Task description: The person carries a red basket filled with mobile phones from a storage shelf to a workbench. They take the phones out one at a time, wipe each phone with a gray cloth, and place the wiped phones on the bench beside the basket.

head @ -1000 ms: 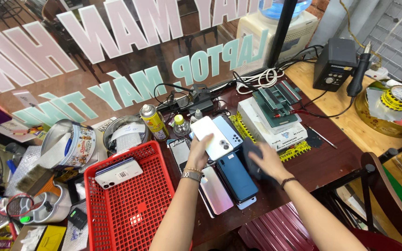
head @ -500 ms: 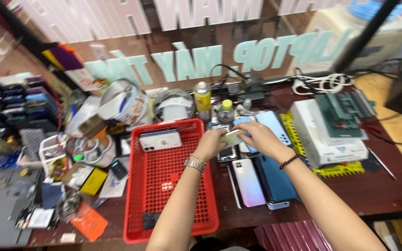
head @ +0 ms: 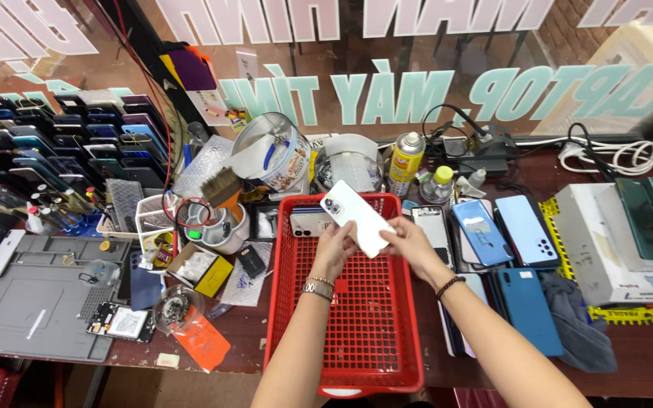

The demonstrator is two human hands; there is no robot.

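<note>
A white phone (head: 358,217) with its camera corner pointing up-left is held back side up over the red plastic basket (head: 372,347). My left hand (head: 335,249) grips its lower left edge and my right hand (head: 410,243) grips its lower right end. A second white phone (head: 308,222) lies in the basket's far end, partly hidden behind the held one. Several phones, blue (head: 480,230) and dark teal (head: 529,308) among them, lie back side up on the dark table right of the basket.
A grey work mat (head: 32,306) lies at the left, with a rack of phones (head: 47,143) behind it. Tape rolls (head: 272,157), a spray can (head: 405,163), a small bottle (head: 437,186) and a brush (head: 223,189) crowd the back. A white and green machine (head: 629,234) stands at right.
The view swung left. Both hands carried the white phone from the row of phones to above the red basket, and the phone now shows its full back.
</note>
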